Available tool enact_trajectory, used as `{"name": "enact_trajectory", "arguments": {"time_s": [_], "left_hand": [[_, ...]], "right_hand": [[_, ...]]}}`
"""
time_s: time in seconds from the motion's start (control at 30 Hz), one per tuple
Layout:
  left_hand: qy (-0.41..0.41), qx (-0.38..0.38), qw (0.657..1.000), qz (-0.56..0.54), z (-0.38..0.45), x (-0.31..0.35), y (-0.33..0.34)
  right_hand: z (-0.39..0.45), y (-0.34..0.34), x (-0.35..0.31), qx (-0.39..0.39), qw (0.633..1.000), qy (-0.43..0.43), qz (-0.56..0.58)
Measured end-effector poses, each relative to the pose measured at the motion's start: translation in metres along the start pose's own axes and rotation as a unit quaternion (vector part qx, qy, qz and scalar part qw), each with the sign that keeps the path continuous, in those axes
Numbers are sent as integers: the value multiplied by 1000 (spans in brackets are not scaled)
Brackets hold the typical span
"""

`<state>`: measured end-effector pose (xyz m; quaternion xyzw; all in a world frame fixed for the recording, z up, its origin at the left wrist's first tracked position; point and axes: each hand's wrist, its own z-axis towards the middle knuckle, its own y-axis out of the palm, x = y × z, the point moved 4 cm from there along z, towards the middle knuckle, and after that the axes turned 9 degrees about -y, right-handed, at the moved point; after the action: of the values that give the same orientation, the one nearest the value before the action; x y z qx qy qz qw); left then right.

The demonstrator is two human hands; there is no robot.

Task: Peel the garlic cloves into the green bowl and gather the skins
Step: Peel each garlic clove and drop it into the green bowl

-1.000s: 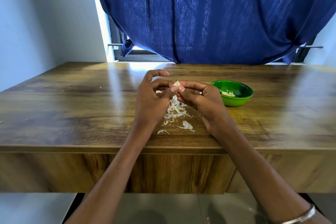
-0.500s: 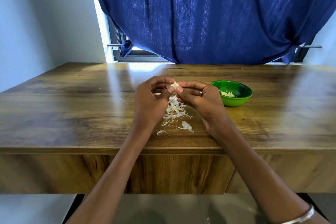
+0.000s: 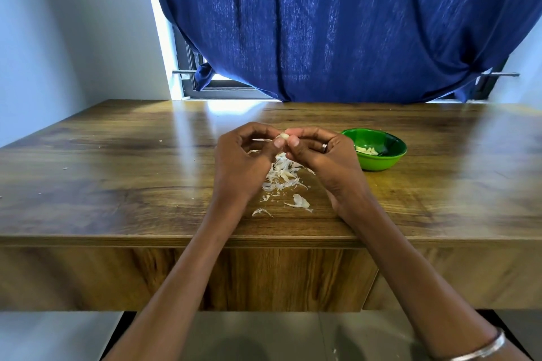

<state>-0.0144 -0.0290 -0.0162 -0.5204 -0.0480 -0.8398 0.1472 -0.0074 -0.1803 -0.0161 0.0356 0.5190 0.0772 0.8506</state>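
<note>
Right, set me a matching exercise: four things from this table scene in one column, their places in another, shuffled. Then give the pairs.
1. garlic clove
2. green bowl
3. garlic skins
4. blue curtain

A. piled on the table under the hands
B. hanging behind the table
C. pinched between the left hand and right hand
D. on the table beside the right hand, peeled cloves inside

Pairs: 1-C, 2-D, 3-A, 4-B
</note>
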Motion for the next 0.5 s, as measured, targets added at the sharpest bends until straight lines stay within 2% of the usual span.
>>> {"name": "enact_trajectory", "arguments": {"time_s": [0.5], "left_hand": [[-1,16,998,64,-3,6,5]], "right_hand": [[0,0,-2,7,998,-17,-61]]}}
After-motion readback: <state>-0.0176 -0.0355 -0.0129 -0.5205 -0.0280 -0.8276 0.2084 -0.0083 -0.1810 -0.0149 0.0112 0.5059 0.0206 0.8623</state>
